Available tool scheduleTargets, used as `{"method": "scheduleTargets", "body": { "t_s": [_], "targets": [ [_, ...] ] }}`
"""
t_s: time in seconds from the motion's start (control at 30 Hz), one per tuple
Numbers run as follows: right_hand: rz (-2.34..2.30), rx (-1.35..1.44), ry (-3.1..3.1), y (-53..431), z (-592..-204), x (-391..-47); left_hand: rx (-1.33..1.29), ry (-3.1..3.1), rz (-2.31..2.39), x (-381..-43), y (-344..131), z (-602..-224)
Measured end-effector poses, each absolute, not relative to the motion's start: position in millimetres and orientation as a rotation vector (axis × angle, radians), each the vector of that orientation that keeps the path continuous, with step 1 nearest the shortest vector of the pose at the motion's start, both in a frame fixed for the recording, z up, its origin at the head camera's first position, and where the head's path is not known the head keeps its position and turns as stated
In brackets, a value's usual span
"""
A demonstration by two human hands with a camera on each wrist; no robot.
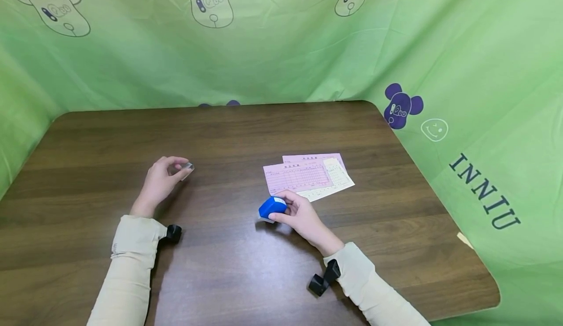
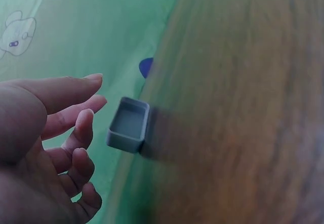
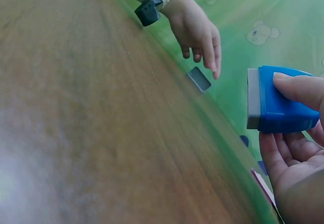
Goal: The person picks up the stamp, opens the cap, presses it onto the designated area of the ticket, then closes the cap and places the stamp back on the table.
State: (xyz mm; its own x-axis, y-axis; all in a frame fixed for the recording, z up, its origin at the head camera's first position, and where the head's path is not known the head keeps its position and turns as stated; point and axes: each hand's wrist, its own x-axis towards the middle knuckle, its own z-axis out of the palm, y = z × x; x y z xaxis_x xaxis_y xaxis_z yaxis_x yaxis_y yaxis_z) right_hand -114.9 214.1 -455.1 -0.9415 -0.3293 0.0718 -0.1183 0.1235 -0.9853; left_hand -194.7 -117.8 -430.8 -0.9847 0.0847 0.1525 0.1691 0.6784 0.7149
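Observation:
My right hand [image 1: 303, 218] pinches a blue stamp [image 1: 271, 207] between thumb and fingers, just above the table and near the front of the paper forms. The stamp's grey base [image 3: 253, 98] faces the tabletop in the right wrist view. To the left, my left hand [image 1: 160, 182] is beside a small grey, semi-clear stamp cap [image 2: 129, 125]. That cap is a shallow rectangular box with its hollow side showing, on the table. In the left wrist view the left fingers [image 2: 83, 127] are loosely bent and apart from the cap.
Pink form slips [image 1: 296, 178] overlap a white slip [image 1: 338, 175] at right of centre on the brown wooden table [image 1: 211, 135]. A green printed curtain [image 1: 281, 52] hangs around the table's back and sides. Black cameras [image 1: 173, 234] sit on both wrists.

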Motion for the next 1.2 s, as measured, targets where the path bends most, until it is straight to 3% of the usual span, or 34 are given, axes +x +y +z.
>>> {"method": "scheduleTargets", "body": {
  "t_s": [0.33, 0.77, 1.2],
  "targets": [
    [-1.929, -0.445, 2.217, 215, -456, -115, -0.2, -2.891, -1.243, -197, -126, -437],
    [-1.908, -0.417, 2.227, 213, -455, -115, -0.437, -3.007, -1.246, -199, -135, -442],
    [-1.942, -0.437, 2.196, 213, -456, -116, -0.384, -2.991, -1.234, -201, -131, -444]
  ]
}}
